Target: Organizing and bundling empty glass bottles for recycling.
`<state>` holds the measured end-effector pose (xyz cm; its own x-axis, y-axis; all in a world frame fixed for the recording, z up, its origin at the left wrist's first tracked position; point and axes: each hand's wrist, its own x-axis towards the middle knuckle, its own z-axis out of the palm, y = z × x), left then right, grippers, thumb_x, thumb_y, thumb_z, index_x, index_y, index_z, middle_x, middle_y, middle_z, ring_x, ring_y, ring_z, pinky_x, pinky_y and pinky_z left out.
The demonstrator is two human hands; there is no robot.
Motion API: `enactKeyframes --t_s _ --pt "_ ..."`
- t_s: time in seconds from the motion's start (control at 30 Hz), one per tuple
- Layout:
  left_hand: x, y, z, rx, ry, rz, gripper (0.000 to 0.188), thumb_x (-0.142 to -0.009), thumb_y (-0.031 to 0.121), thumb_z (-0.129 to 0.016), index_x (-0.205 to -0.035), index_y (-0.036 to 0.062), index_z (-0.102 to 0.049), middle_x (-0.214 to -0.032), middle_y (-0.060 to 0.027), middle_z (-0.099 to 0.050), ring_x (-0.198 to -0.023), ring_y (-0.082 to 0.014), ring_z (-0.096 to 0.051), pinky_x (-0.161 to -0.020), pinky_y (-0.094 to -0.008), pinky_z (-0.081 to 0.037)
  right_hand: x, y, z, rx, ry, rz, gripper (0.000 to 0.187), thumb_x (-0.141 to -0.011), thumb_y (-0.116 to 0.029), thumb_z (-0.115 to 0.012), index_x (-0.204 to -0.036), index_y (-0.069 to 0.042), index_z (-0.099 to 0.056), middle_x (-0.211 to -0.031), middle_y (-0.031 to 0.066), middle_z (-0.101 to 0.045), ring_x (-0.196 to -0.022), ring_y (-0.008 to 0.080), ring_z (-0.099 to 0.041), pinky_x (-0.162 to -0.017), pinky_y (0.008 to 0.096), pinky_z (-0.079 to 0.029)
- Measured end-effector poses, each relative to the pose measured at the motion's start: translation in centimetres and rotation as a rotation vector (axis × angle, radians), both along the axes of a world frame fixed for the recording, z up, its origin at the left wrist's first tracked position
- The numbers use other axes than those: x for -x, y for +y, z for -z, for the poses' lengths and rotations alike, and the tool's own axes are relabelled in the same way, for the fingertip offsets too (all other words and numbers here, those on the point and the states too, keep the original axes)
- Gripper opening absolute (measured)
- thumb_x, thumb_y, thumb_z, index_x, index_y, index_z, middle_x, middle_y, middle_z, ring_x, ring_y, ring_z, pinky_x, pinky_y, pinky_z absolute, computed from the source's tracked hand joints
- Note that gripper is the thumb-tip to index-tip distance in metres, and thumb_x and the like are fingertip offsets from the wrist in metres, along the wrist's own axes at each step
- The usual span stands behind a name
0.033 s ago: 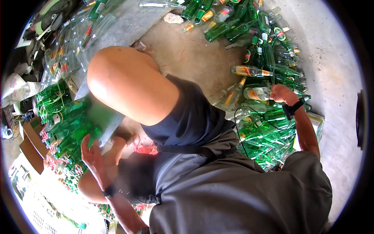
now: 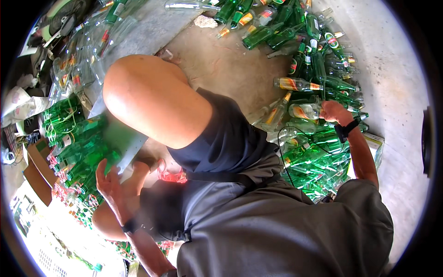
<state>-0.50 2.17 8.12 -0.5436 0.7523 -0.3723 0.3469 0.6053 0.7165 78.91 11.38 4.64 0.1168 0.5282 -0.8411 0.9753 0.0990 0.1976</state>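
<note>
My right hand is closed round the neck of a clear glass bottle with an orange and white label. That bottle lies on its side among the heaped bottles at the right. Just above it rests another clear bottle with an orange label. On the left, my left hand has its fingers apart and holds nothing. It is beside a group of green bottles lying side by side. A soft green blur shows just beyond that hand; its shape is too smeared to make out.
Green bottles pile up beside my right side. Clear bottles lie at the far left. Near the left edge stands an open cardboard box. Red plastic strips lie by my foot. A stone sits on the far floor.
</note>
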Motion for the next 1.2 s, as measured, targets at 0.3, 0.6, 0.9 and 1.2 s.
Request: enactKeyframes --t_s 0.3,0.6,0.9,1.2 --pt "0.2 -0.4 0.0 0.000 0.003 0.013 0.048 -0.101 0.014 -0.070 -0.145 0.0014 -0.057 -0.143 -0.0122 -0.062 -0.097 -0.0190 -0.072 -0.078 -0.0293 -0.057 0.5 -1.4 2.2 -0.032 -0.031 0.016 0.036 -0.087 -0.037 -0.077 -0.103 -0.005 -0.077 -0.107 0.0196 -0.076 -0.106 0.0389 -0.072 -0.094 0.0464 -0.058" --pt "-3.6 0.5 -2.6 -0.037 -0.032 -0.019 0.048 -0.100 0.013 -0.072 -0.145 0.0035 -0.057 -0.143 -0.0103 -0.062 -0.096 -0.0167 -0.072 -0.078 -0.0285 -0.056 1.6 -1.1 3.3 0.075 -0.012 -0.099 0.041 -0.085 -0.038 -0.076 -0.101 0.000 -0.076 -0.108 0.0224 -0.076 -0.108 0.0400 -0.071 -0.098 0.0474 -0.056" --pt "-4.6 0.5 -3.6 -0.011 0.021 0.008 0.050 -0.100 0.016 -0.073 -0.145 0.0026 -0.057 -0.142 -0.0115 -0.062 -0.098 -0.0165 -0.071 -0.080 -0.0295 -0.056 0.1 -2.0 8.4 0.006 -0.002 -0.060 0.039 -0.083 -0.037 -0.077 -0.101 -0.003 -0.076 -0.108 0.0218 -0.075 -0.108 0.0393 -0.071 -0.096 0.0505 -0.056" --pt "-4.6 0.5 -3.6 -0.048 -0.054 -0.009 0.051 -0.100 0.017 -0.073 -0.146 0.0021 -0.057 -0.142 -0.0126 -0.061 -0.098 -0.0176 -0.070 -0.079 -0.0293 -0.056 -1.3 -0.4 10.6 -0.088 0.036 -0.114 0.036 -0.077 -0.022 -0.078 -0.112 -0.013 -0.073 -0.119 0.0143 -0.070 -0.115 0.0361 -0.069 -0.095 0.0522 -0.057"
